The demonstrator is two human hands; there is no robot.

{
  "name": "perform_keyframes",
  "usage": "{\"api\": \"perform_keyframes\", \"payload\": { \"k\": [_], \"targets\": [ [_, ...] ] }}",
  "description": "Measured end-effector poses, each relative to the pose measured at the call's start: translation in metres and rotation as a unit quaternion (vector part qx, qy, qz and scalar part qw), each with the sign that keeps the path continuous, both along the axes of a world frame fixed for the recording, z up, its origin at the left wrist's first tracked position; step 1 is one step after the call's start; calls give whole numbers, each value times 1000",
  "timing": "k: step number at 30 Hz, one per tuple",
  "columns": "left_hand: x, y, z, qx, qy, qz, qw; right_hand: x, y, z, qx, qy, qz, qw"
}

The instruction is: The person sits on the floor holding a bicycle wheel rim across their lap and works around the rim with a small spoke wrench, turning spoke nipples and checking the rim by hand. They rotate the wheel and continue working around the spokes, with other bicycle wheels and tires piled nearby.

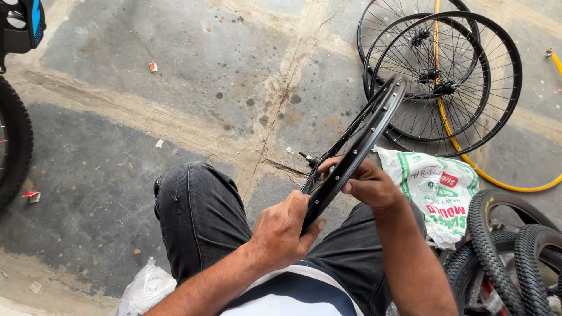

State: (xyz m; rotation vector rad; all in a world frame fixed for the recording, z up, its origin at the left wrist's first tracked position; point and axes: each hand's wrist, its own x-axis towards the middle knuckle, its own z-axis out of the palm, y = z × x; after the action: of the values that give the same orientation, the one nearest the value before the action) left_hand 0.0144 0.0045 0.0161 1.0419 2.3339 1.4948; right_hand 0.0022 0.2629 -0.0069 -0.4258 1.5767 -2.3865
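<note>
Head view: left hand [285, 225] and right hand [369, 184] clamped on bicycle wheel rim [357, 146]; probably light, stiff; best gripped at edges.

Rim [351, 153] between hands — wheels [445, 82] behind, tyres [503, 251] right

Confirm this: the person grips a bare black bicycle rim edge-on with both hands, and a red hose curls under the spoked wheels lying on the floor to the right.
Not quite. The hose is yellow, not red, as the head view shows. The rest stands: the left hand and right hand grip the bare black bicycle rim edge-on, and the hose curls under the spoked wheels lying on the floor to the right.
</note>
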Motion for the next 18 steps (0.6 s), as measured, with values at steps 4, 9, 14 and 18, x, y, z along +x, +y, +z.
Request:
{"api": "perform_keyframes", "payload": {
  "k": [4, 9, 14, 18],
  "targets": [
    [-1, 1, -2, -11, -16, 10, 1000, 18, -46, -3, 291, 233, -329, 867],
    [-1, -2, -3, 0, 0, 28, 1000, 27, -69, 7, 376, 185, -418, 806],
    [3, 1, -5, 5, -3, 33, 999, 21, -63, 31, 461, 283, -431, 722],
    [8, 2, -7, 12, 9, 31, 999, 13, -81, 29, 533, 386, -524, 541]
  ]
}}
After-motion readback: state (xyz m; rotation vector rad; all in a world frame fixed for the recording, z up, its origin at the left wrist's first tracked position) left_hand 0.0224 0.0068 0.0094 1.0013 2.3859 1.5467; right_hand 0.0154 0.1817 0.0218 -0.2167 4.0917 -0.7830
